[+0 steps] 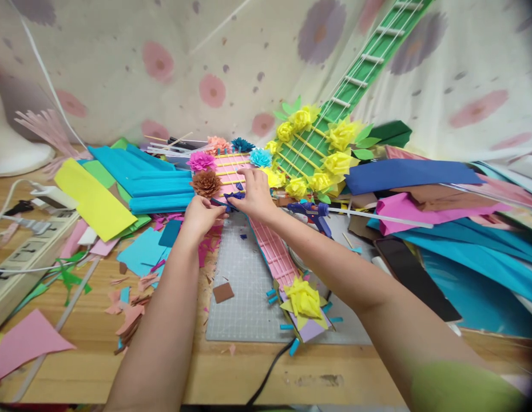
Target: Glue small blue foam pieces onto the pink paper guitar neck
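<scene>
A pink paper guitar [272, 249] lies on the grey cutting mat [242, 309], its neck pointing toward me. Paper flowers edge its body: a brown one [206, 183], a magenta one [201, 161] and a light blue one [261, 157] among them. At the body's near edge, my left hand [201, 218] pinches a dark blue paper piece [235, 196]; its exact shape is partly hidden. My right hand [258, 194] reaches over the guitar body with fingers apart, its thumb against the blue piece. A yellow paper flower [304, 298] tops the guitar's head.
Behind stands a green paper guitar [356, 86] with yellow flowers. A blue glue gun [311, 213] lies right of the hands, a black phone [414, 277] farther right. Coloured paper sheets [459, 212] crowd the right. Paper scraps [133, 317] and a power strip [30, 257] are left.
</scene>
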`<state>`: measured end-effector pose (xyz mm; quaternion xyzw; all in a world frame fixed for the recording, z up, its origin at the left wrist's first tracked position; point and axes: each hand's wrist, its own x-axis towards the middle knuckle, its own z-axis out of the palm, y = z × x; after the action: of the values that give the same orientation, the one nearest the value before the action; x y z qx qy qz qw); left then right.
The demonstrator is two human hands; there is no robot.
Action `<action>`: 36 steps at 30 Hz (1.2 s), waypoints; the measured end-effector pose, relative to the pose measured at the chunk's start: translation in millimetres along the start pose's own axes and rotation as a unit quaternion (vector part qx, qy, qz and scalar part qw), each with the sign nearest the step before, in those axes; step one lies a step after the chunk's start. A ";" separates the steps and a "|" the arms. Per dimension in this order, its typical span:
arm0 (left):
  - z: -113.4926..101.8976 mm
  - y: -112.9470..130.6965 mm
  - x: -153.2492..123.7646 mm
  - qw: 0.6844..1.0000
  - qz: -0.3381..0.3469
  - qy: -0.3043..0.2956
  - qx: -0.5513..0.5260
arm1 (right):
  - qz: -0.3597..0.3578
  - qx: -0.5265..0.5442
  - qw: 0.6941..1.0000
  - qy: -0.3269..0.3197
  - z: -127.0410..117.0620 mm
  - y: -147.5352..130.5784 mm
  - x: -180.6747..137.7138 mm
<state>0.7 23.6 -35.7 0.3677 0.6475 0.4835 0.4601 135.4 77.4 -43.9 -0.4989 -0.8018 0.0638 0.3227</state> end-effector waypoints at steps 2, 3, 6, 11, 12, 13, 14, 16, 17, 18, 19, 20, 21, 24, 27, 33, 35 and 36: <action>-0.6 -1.7 1.7 1.000 0.005 0.002 -0.002 | 0.001 0.002 1.000 0.001 -0.5 -0.5 0.1; -1.1 -2.3 2.4 1.000 0.007 0.004 -0.003 | 0.003 0.003 1.000 0.002 -0.6 -0.6 0.1; -2.2 -2.4 3.0 1.000 0.004 0.009 -0.005 | 0.004 0.005 1.000 0.007 -0.2 -0.6 0.2; -1.2 1.8 -0.2 1.000 -0.004 0.007 -0.002 | -0.001 0.005 1.000 0.015 -0.3 -1.3 -0.5; -0.6 2.5 -0.9 1.000 -0.005 0.007 0.000 | -0.001 0.003 1.000 0.015 -0.7 -1.9 -0.8; 0.1 2.9 -1.4 1.000 -0.006 0.008 0.000 | -0.001 0.002 1.000 0.015 -1.3 -2.7 -1.0; 0.8 3.0 -1.8 1.000 -0.006 0.009 -0.001 | -0.002 0.002 1.000 0.015 -1.8 -3.5 -1.3; 2.0 2.2 -1.7 1.000 -0.006 0.009 -0.006 | -0.002 0.002 1.000 0.017 -2.9 -5.1 -1.7; 2.5 1.4 -1.4 1.000 -0.005 0.009 -0.009 | -0.001 0.002 1.000 0.018 -3.3 -5.6 -1.8; 2.9 0.6 -1.0 1.000 -0.003 0.007 -0.011 | 0.000 0.001 1.000 0.018 -3.5 -5.9 -1.9; 3.2 -0.1 -0.6 1.000 0.000 0.006 -0.013 | 0.000 0.000 1.000 0.018 -3.6 -6.0 -1.8; 3.5 -0.5 -0.3 1.000 0.002 0.005 -0.015 | -0.001 -0.001 1.000 0.018 -3.4 -5.9 -1.7; 3.7 -0.6 -0.3 1.000 0.003 0.006 -0.017 | -0.003 -0.002 1.000 0.018 -3.2 -5.5 -1.6; 3.9 1.3 -1.5 1.000 0.000 0.008 -0.021 | -0.009 -0.003 1.000 0.020 -2.0 -4.0 -0.9; 4.0 3.8 -3.8 1.000 -0.003 0.006 -0.026 | -0.012 -0.005 1.000 0.019 -1.3 -3.0 -0.2; 3.2 2.1 -3.5 0.999 0.006 -0.007 -0.042 | -0.018 -0.013 1.000 0.020 -1.0 -2.6 -0.2; 2.3 1.7 -2.5 0.999 0.007 -0.011 -0.048 | -0.020 -0.014 0.999 0.024 -0.8 -2.3 -0.4; 1.8 2.0 -2.1 0.999 0.005 -0.013 -0.048 | -0.021 -0.014 0.999 0.026 -0.7 -2.2 -0.5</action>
<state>3.2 22.6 -33.5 0.3545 0.6158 0.5118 0.4829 134.3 75.7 -42.6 -0.4881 -0.8043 0.0329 0.3374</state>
